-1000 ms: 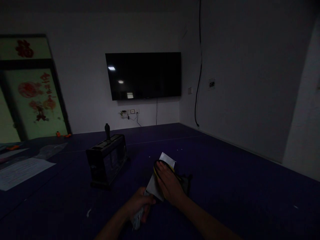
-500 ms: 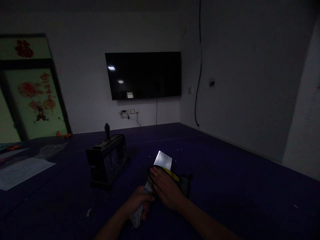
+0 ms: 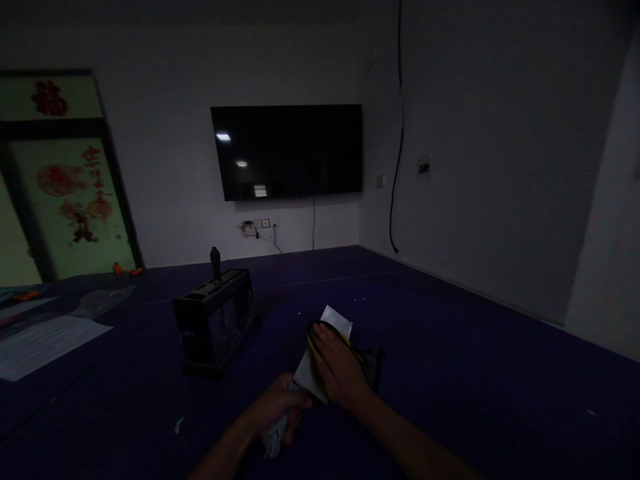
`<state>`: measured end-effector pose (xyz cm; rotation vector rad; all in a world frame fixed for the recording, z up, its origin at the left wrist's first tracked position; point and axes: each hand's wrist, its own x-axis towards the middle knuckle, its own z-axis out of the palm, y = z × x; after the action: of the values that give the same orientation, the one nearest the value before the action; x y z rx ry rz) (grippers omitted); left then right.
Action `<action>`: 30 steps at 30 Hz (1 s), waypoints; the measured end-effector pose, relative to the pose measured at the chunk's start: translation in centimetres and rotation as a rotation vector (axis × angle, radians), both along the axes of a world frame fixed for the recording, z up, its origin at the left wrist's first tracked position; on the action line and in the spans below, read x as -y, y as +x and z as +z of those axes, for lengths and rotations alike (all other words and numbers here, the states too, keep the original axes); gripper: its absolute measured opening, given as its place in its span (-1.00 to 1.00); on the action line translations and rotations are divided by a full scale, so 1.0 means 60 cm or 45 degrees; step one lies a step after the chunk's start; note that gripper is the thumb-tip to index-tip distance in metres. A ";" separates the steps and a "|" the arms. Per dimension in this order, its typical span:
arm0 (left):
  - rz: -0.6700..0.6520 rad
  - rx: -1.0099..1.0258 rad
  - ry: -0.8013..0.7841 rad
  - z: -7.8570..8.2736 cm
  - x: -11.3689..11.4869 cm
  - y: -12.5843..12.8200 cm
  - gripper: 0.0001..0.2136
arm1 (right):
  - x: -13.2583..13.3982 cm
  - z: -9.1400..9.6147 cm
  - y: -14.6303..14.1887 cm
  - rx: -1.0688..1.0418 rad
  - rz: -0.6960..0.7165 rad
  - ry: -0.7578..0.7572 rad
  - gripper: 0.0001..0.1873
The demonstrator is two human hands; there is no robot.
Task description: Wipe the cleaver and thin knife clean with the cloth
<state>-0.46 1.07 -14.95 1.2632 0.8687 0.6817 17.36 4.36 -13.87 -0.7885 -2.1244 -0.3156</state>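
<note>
So, my left hand (image 3: 281, 405) grips the silvery plate (image 3: 308, 377) by its wrapped end (image 3: 273, 439) over the table (image 3: 450, 360), right hand (image 3: 341, 368) open, flat on the pad (image 3: 311, 332). Rubbing step, I'd guess; next stroke needs a steady hold.

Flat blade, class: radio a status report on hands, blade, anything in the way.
Left hand gripping wrapped end. Right hand flat on black-and-yellow pad, over blade. Black case standing left, apart from blade.
</note>
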 end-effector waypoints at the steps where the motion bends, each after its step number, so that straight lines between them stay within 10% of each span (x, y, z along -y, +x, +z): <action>1: -0.009 -0.014 0.005 0.000 0.000 0.000 -0.84 | -0.002 -0.002 0.001 -0.022 -0.013 0.007 -0.49; 30: -0.133 -0.186 0.063 0.024 0.015 0.010 -0.81 | -0.036 -0.018 0.012 -0.377 -0.330 -0.097 -0.48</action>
<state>0.12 0.15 -13.50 1.4064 0.9028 0.5359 18.06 6.49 -14.97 -1.0885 -1.7679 -0.2376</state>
